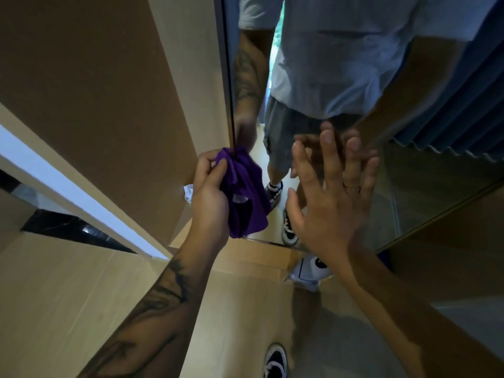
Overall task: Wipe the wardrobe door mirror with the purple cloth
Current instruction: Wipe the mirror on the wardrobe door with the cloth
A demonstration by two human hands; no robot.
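The wardrobe door mirror fills the upper right of the head view and reflects a person in a pale shirt and grey shorts. My left hand grips a bunched purple cloth at the mirror's left edge, low down. The cloth hangs crumpled below my fingers and touches the glass near the frame. My right hand is spread flat with straight fingers against the mirror, a ring on one finger. Its reflection meets the fingertips.
A tan wardrobe panel stands to the left of the mirror's dark frame. Pale wood floor lies below. My shoe is at the bottom edge. A white object sits at the mirror's foot. Blue pleated curtains show in the reflection.
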